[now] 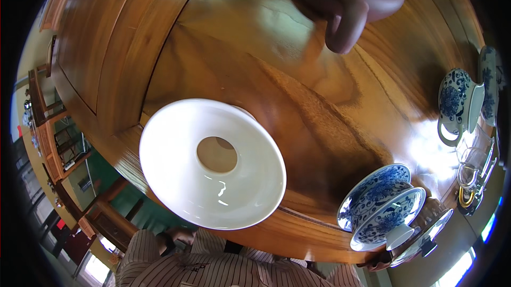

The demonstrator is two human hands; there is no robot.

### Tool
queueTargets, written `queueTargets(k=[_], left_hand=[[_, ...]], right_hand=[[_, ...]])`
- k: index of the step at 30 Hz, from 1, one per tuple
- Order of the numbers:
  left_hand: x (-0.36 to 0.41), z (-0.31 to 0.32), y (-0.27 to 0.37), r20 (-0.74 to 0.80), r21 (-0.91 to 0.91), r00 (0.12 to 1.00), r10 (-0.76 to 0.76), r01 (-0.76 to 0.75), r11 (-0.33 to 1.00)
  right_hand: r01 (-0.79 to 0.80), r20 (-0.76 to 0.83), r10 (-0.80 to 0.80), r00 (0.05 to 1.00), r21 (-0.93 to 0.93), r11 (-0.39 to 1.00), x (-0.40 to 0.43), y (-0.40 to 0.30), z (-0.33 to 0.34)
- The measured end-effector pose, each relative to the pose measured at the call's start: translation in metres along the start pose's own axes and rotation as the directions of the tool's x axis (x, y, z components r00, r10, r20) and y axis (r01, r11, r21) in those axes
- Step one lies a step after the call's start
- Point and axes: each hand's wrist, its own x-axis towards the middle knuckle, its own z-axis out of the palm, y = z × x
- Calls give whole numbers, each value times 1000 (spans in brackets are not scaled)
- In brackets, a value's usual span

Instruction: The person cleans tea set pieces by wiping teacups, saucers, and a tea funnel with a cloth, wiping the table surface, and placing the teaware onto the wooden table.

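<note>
My left hand (181,234), with a dark band at its wrist, is low at the left beside my striped clothing; its fingers are too small and shadowed to read. My right hand cannot be made out. Before me on the wooden table is a wide, flared white porcelain vessel (247,183) with a round tan centre; whether that is an opening cannot be told. At the top sits a purple-brown clay teapot (379,3), its handle towards me and its top cut off by the frame. A blue-and-white lidded bowl (383,203) stands on its saucer at the lower right.
A blue-and-white pitcher (455,95) stands at the right, with a taller patterned piece (489,83) behind. Below them is clear glassware (473,171). A glass lidded vessel (425,235) stands near the table's edge. Wooden furniture (52,147) lies beyond the left side.
</note>
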Motion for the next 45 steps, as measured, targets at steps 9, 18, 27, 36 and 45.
queueTargets(k=[9, 18, 27, 36, 45], left_hand=[[-13, 31, -12, 99, 40, 995, -1, -3, 999], [-13, -58, 122, -344, 133, 777, 527, -515, 846], [-72, -76, 187, -706, 398, 231, 670, -653, 645], [-130, -64, 255, -628, 682, -142, 765, -574, 454], [-224, 28, 287, -720, 574, -265, 642, -747, 335]], right_hand=[[103, -150, -132, 980, -186, 977, 48, 6, 3], [250, -424, -228, 876, -4, 968, -23, -49, 10], [519, -864, -196, 464, 86, 850, -91, 72, -101], [302, -956, -157, -247, -230, 925, -151, 119, -133], [263, -839, -302, -453, -449, 854, -167, 29, -150]])
